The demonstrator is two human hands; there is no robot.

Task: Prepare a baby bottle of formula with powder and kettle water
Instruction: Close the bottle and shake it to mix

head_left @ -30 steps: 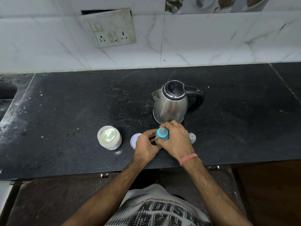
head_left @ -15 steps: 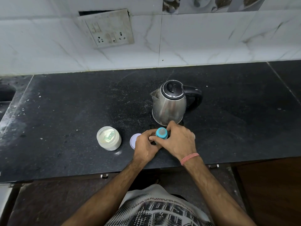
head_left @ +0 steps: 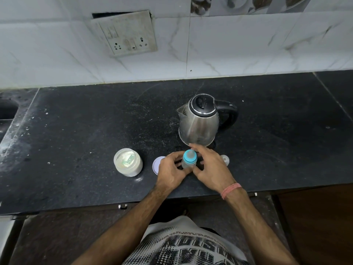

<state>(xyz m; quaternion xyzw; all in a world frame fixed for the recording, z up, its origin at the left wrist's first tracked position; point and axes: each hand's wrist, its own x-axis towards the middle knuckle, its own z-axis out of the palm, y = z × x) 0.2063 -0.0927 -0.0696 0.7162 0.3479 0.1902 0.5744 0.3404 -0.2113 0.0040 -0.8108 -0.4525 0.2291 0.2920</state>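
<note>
- Baby bottle [head_left: 188,163]: upright near the counter's front edge, just before the kettle; blue collar and teat fitted, so capping looks done or nearly so.
- Left hand [head_left: 171,172]: fingers wrapped round the bottle's body, steadying it.
- Right hand [head_left: 210,169]: fingers spread and loosely bent beside the teat; gripping nothing that shows.
- Kettle [head_left: 199,123]: lid shut, handle to the right for an easy reach.
- Powder jar [head_left: 128,164]: open, left of the bottle.
- Jar lid [head_left: 156,165]: flat between jar and left hand.
- Clear cap [head_left: 225,159]: right of the hands, probably the bottle's cover.

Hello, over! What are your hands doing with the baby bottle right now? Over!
Left hand grips baby bottle, upright on counter. Right hand open beside the teal collar. Powder jar open; kettle close behind.
</note>
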